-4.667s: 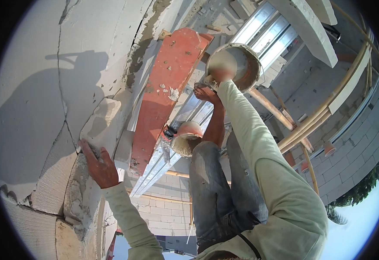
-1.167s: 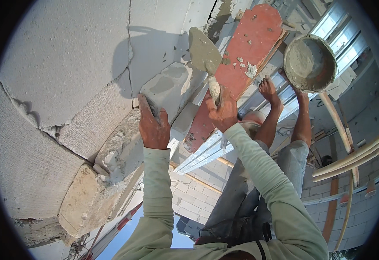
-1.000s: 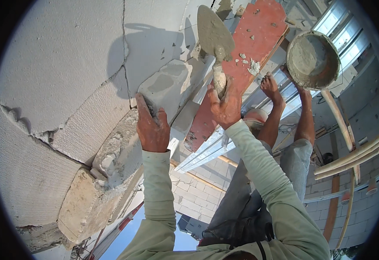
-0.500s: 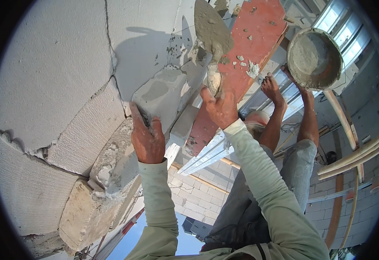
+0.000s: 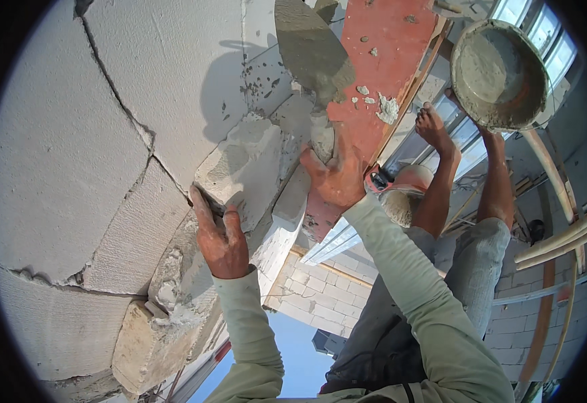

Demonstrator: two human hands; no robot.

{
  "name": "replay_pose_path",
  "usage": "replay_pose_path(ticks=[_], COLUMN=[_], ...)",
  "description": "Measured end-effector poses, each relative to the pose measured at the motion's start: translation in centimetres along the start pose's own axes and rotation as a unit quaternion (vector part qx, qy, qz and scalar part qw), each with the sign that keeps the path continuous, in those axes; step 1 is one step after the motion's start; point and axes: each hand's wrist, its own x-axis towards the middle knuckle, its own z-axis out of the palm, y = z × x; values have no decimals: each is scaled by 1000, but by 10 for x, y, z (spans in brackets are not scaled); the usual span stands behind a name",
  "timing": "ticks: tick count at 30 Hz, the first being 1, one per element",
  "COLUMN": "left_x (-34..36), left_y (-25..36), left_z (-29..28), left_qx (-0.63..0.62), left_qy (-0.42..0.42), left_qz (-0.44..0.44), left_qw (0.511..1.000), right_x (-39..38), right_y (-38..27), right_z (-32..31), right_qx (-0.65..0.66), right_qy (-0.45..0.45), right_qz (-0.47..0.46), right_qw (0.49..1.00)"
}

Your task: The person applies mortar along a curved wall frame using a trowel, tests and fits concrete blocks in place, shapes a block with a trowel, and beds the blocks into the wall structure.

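Note:
My right hand [image 5: 337,176] is closed around the handle of a pointed trowel [image 5: 310,50], whose blade is coated with wet grey mortar. The blade lies over the left edge of a red board. My left hand [image 5: 222,242] has its thumb and forefinger set apart on the near end of a rough, pale concrete block [image 5: 240,164], gripping it; its other fingers are mostly hidden. This block lies against the foot of a large light-grey block wall [image 5: 166,74], beside the trowel handle.
The red board [image 5: 381,57] bears mortar crumbs. At the upper right is a bucket [image 5: 500,75] with grey mortar inside, near my bare feet. Broken masonry [image 5: 166,336] runs along the lower left. Wooden poles [image 5: 555,238] stand at right; a drop with brickwork lies below.
The view has shifted slightly, so the wall and trowel sit farther left and the bucket farther right. Both hands keep their places on the block and the trowel.

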Motion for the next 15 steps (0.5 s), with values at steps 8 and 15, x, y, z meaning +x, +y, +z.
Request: replay_pose_path(ticks=[8, 15], left_x=[0, -2], left_y=[-1, -11], left_z=[2, 7], left_qx=[5, 101], left_qy=[8, 29], left_qz=[35, 93], left_qw=[999, 990], right_x=[-4, -5], right_y=[15, -2], right_z=[7, -4], right_qx=[-92, 41], right_qy=[-156, 119], right_qz=[112, -57], right_qw=[977, 990])
